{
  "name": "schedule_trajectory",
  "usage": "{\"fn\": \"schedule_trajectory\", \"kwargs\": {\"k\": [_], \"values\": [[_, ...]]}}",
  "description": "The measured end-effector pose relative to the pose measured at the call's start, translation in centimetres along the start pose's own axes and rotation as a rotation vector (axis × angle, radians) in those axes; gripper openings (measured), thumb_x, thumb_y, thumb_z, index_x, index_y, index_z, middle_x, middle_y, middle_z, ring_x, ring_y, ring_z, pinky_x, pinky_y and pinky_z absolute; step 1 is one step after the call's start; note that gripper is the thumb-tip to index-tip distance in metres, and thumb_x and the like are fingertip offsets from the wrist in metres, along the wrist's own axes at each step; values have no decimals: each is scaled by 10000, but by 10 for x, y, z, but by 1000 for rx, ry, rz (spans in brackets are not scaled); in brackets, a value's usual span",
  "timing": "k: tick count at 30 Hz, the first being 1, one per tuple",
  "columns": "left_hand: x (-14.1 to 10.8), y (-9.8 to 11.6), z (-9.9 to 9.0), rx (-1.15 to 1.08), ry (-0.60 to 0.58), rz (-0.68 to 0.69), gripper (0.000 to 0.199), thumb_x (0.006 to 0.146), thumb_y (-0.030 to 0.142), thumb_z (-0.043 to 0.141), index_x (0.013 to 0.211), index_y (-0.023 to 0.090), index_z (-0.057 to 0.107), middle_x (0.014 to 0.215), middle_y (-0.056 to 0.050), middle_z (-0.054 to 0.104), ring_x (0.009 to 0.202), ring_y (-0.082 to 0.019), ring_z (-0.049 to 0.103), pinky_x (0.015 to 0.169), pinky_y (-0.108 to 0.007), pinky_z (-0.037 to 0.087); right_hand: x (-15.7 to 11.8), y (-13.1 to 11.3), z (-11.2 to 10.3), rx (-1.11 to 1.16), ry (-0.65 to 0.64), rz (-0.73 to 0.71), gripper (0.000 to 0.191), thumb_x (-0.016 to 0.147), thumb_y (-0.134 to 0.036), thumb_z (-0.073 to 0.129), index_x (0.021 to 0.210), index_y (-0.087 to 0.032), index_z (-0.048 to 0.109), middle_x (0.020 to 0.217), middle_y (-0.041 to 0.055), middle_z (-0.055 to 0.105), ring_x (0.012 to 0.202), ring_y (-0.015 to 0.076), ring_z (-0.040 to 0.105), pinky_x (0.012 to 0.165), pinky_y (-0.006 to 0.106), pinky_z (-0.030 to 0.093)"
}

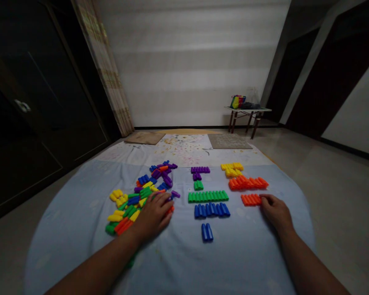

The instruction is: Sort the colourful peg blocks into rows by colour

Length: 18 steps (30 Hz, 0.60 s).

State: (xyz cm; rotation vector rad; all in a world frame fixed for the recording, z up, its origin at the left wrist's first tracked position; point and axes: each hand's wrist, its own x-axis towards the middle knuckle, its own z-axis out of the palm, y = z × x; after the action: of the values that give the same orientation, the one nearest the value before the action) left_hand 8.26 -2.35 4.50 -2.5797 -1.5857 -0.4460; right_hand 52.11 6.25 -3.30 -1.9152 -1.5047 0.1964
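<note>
My left hand point(153, 213) lies over the right side of a mixed pile of bullet-shaped plastic pieces point(130, 200), its fingers bent a little and somewhat apart. Orange shows beside its fingertips, and whatever lies beneath the palm is hidden. Far to the right, my right hand point(276, 211) has thumb and forefinger closed at the right end of a short row of orange pieces point(250, 200). Behind that row is a bigger orange group point(247, 183). Between my hands are a long green row point(208, 196), a blue row point(212, 210) and a blue pair point(207, 232).
Purple pieces point(200, 169) and a small green group point(198, 185) lie farther back, with yellow pieces point(233, 169) to their right. Two flat boards point(229, 141) rest at the table's far edge. Beyond stands a small folding table point(249, 110) with bags.
</note>
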Motion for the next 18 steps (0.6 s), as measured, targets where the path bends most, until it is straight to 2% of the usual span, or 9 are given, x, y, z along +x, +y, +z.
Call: {"fn": "schedule_trajectory", "kwargs": {"k": [5,8,11,14,18], "values": [[35,-25,-4,17,23,-122,382,830,415,446,1147,250,580,1313,-84,482,1229,-247,387,1071,-463,195,0,-1,-2,-10,-22,13,372,742,-409,419,922,-212,678,871,69,688,829,227,612,700,311,451],[31,-31,-16,-15,96,-214,410,849,452,402,1178,257,550,1342,-73,452,1242,-239,373,1064,-463,209,0,-2,-3,-9,-32,14,372,742,-414,418,916,-211,676,880,69,689,831,227,614,720,317,447],[-1,-31,-28,-37,111,-244,409,864,433,378,1221,280,508,1343,-57,451,1246,-228,370,1055,-450,242,1,-1,-3,-2,-37,30,379,733,-425,421,918,-214,676,875,66,688,837,233,612,723,325,445],[-52,-29,-31,9,24,-126,431,825,421,462,1241,313,492,1354,-47,446,1251,-246,367,1057,-437,257,1,1,-2,0,-27,29,389,723,-432,423,914,-211,680,861,69,689,832,244,610,721,335,446],[-111,-24,-23,102,-72,4,574,787,419,517,1336,353,364,1411,-29,389,1281,-252,337,1068,-433,261,1,1,-2,17,-22,17,387,722,-427,426,905,-203,684,872,79,692,815,237,616,713,328,447]]}}
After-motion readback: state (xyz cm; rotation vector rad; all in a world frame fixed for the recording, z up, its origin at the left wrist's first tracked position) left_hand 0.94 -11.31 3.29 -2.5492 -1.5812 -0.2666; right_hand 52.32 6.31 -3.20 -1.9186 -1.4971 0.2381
